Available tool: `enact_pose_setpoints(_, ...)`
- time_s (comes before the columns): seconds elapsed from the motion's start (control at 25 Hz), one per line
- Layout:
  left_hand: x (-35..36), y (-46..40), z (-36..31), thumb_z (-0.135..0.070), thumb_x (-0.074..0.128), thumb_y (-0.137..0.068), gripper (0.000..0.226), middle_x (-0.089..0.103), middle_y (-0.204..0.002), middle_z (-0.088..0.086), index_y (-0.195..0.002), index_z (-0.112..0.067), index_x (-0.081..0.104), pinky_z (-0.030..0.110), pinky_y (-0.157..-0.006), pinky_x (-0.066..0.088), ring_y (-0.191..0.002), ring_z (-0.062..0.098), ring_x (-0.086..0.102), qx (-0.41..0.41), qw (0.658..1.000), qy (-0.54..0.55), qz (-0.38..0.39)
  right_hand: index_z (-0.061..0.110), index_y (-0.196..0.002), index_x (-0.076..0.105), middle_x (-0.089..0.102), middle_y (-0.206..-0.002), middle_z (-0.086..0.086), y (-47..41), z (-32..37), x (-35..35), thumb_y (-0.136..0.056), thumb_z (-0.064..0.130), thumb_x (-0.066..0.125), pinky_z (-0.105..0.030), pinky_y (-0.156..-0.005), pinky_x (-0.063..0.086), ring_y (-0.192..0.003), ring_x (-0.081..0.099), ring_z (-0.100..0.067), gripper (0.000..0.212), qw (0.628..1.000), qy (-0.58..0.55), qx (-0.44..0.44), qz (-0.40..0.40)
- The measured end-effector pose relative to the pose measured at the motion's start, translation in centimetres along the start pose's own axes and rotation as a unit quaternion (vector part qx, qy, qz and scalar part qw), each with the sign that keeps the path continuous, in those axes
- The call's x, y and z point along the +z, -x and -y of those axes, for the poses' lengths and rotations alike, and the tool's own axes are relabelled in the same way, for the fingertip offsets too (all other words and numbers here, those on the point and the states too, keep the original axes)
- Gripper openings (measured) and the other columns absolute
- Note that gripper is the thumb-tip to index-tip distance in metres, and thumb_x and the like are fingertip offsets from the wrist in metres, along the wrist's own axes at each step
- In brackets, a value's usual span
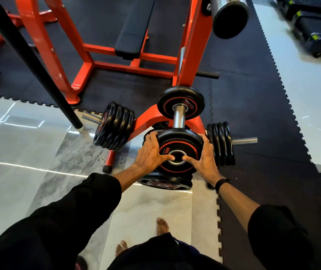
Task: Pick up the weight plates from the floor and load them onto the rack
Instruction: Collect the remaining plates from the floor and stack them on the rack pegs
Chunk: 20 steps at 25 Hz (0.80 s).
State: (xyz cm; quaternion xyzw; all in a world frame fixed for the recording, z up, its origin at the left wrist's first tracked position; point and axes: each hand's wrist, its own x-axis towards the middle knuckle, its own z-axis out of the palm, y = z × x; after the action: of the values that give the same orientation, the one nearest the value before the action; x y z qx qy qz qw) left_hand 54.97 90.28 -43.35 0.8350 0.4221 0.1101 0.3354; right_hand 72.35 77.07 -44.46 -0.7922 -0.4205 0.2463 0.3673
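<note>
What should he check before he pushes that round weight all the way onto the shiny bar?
1. Both hands hold the weight plate: ok. The left hand and right hand grip its opposite edges, thumbs by the centre hole.
2. Hole lined up with the chrome peg: cannot tell; the plate hides the peg's tip.
3. Room on the peg: ok. Only one plate sits at its far end, with bare chrome showing.
4. Bare feet clear of a drop: ok for now; they stand back from the plate.
5. Floor below: not ok. Another plate lies flat under the held one.
6. Red rack steady: cannot tell.
</note>
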Motion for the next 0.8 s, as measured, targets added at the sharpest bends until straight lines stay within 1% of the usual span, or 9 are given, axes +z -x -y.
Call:
enact_pose_setpoints(0.12, 0.1, 0.5, 0.3, -0.05, 0.081, -0.068, 0.095, 0.041, -0.131, 0.01, -0.138, -0.015, 0.028, 0.038, -0.088, 0.052, -0.116, 0.023, 0.05, 0.016, 1.0, 0.021, 0.003, 0.041, -0.145, 0.016, 0.034, -0.124, 0.001, 0.3, -0.3, 0.3, -0.068, 0.06, 0.076, -0.039, -0.098, 0.045, -0.118, 0.041, -0.018, 0.099, 1.0, 0.01, -0.015, -0.008)
enact_pose_setpoints(0.24, 0.3, 1.0, 1.3, -0.057, 0.065, -0.08, 0.085, 0.038, -0.128, 0.011, -0.139, -0.011, 0.024, 0.047, -0.085, 0.054, -0.112, 0.025, 0.051, 0.053, 0.998, 0.009, 0.018, 0.037, -0.141, 0.023, 0.034, -0.119, 0.003, 0.5, -0.9, 0.9, -0.075, 0.049, 0.077, -0.039, -0.099, 0.047, -0.116, 0.044, -0.018, 0.087, 0.999, -0.003, -0.04, -0.028)
enact_pose_setpoints(0.36, 0.4, 0.7, 1.6, -0.038, 0.062, -0.091, 0.069, 0.037, -0.126, 0.013, -0.14, -0.01, 0.023, 0.052, -0.082, 0.054, -0.108, 0.029, 0.053, 0.054, 0.998, -0.022, 0.022, 0.031, -0.136, 0.03, 0.036, -0.117, 0.005, -0.2, -1.3, 0.8, -0.079, 0.034, 0.078, -0.047, -0.098, 0.047, -0.113, 0.045, -0.017, 0.074, 0.997, 0.0, -0.062, -0.041)
enact_pose_setpoints(0.48, 0.2, -0.5, 1.2, -0.031, 0.064, -0.09, 0.069, 0.037, -0.129, 0.013, -0.142, -0.01, 0.023, 0.052, -0.083, 0.053, -0.109, 0.032, 0.053, 0.063, 0.997, -0.047, 0.015, 0.028, -0.134, 0.032, 0.043, -0.121, 0.005, -1.6, -1.7, 0.0, -0.082, 0.039, 0.072, -0.051, -0.097, 0.046, -0.116, 0.047, -0.017, 0.066, 0.998, 0.014, -0.066, -0.016)
enact_pose_setpoints(0.6, 0.1, -2.4, 1.4, -0.038, 0.064, -0.088, 0.076, 0.039, -0.133, 0.014, -0.145, -0.011, 0.021, 0.049, -0.092, 0.045, -0.118, 0.034, 0.049, 0.056, 0.994, -0.096, 0.011, 0.027, -0.136, 0.032, 0.048, -0.128, 0.0, -2.4, -1.8, -0.5, -0.083, 0.044, 0.066, -0.054, -0.096, 0.045, -0.121, 0.048, -0.023, 0.065, 0.996, 0.051, -0.072, -0.013)
enact_pose_setpoints(0.68, 0.2, -4.0, 1.4, -0.053, 0.064, -0.085, 0.093, 0.03, -0.145, 0.021, -0.149, -0.009, 0.012, 0.052, -0.108, 0.032, -0.134, 0.04, 0.035, 0.035, 0.991, -0.132, 0.01, 0.025, -0.144, 0.026, 0.034, -0.147, -0.01, -3.7, -1.2, -0.5, -0.082, 0.046, 0.068, -0.062, -0.102, 0.037, -0.134, 0.036, -0.034, 0.078, 0.986, 0.155, -0.051, -0.031)
enact_pose_setpoints(0.72, 0.3, -4.9, 1.2, -0.059, 0.064, -0.082, 0.104, 0.018, -0.152, 0.027, -0.15, -0.006, 0.006, 0.055, -0.114, 0.021, -0.141, 0.044, 0.022, 0.028, 0.988, -0.154, 0.01, 0.024, -0.15, 0.017, 0.016, -0.156, -0.018, -4.7, -0.4, -0.6, -0.08, 0.048, 0.07, -0.067, -0.107, 0.028, -0.141, 0.024, -0.041, 0.09, 0.973, 0.222, -0.029, -0.052)
enact_pose_setpoints(0.76, 0.4, -5.5, 0.8, -0.064, 0.065, -0.079, 0.115, 0.004, -0.156, 0.032, -0.151, -0.002, 0.0, 0.056, -0.118, 0.012, -0.145, 0.047, 0.008, 0.022, 0.984, -0.177, 0.0, 0.024, -0.153, 0.007, -0.002, -0.158, -0.023, -5.8, 0.8, -0.8, -0.077, 0.049, 0.073, -0.07, -0.11, 0.019, -0.144, 0.012, -0.045, 0.104, 0.959, 0.273, -0.021, -0.078)
enact_pose_setpoints(0.8, 0.4, -6.1, 0.3, -0.066, 0.066, -0.076, 0.123, -0.005, -0.156, 0.034, -0.151, 0.002, -0.004, 0.055, -0.119, 0.005, -0.146, 0.047, -0.001, 0.021, 0.98, -0.195, -0.022, 0.026, -0.155, -0.001, -0.012, -0.158, -0.025, -7.1, 2.0, -1.1, -0.073, 0.049, 0.076, -0.07, -0.111, 0.011, -0.145, 0.005, -0.047, 0.115, 0.943, 0.313, -0.035, -0.106)
